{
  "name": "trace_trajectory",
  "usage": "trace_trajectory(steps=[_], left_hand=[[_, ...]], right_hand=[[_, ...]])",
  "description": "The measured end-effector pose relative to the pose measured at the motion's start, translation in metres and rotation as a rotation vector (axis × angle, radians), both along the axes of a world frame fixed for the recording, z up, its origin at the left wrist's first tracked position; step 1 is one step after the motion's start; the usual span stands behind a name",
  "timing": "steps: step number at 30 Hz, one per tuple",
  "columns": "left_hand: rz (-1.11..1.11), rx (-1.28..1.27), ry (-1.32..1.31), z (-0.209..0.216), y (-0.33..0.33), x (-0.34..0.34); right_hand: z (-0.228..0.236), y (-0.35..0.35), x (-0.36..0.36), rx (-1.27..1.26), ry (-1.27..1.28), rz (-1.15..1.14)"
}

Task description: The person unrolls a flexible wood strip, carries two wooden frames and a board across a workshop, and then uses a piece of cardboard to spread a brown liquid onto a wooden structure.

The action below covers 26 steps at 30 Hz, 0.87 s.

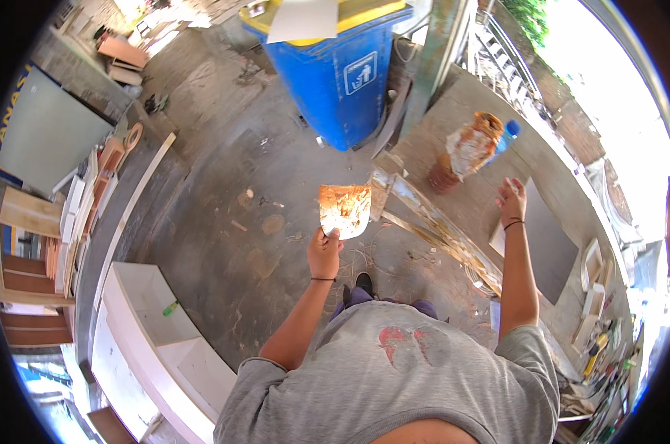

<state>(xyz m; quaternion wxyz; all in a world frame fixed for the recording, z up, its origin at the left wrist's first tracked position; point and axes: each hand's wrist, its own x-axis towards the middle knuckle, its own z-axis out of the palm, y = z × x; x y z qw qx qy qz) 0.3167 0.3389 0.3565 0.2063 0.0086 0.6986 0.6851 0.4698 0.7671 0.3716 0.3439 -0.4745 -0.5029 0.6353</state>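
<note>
My left hand (324,253) pinches the lower edge of a flat, squarish scraper-like piece (345,210), pale at the bottom and coated with orange-brown smears. It is held up over the floor in front of me. My right hand (512,200) is raised over the workbench, fingers loosely bent and apart, with nothing visible in it. Close by it lies a grey sheet panel (548,248), partly covered by my forearm. Beyond that hand stands a container (474,148) crusted with brown and whitish residue, with a blue-capped bottle (509,132) just behind it.
A blue wheeled bin (335,89) with a yellow lid stands ahead, a pale sheet (303,21) on top. A white open cabinet (161,333) is at my left. Stained boards (438,229) run along the bench's near edge. Tools (597,348) clutter the right; scraps dot the floor.
</note>
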Motion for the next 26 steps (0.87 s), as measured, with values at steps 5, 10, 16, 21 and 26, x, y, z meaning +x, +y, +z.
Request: trace_trajectory(steps=[5,10,16,21,26], left_hand=[[0.197,-0.107,0.363,-0.009,-0.011,-0.028],[0.264,-0.131,0.011,-0.001,0.013,-0.054],[0.452,0.077,-0.279,0.009,0.014,-0.08],[0.456,0.069,-0.194,0.0,0.017,-0.117],[0.369,0.011,-0.147,-0.029,0.016,-0.175]], right_hand=[[0.001,0.022,-0.077,0.013,-0.179,-0.049],[-0.108,0.148,-0.075,0.525,-0.013,0.024],[-0.097,0.131,-0.116,-0.133,0.661,0.088],[-0.052,0.112,-0.108,0.336,0.343,-0.084],[0.039,0.045,-0.081,0.728,0.107,-0.286]])
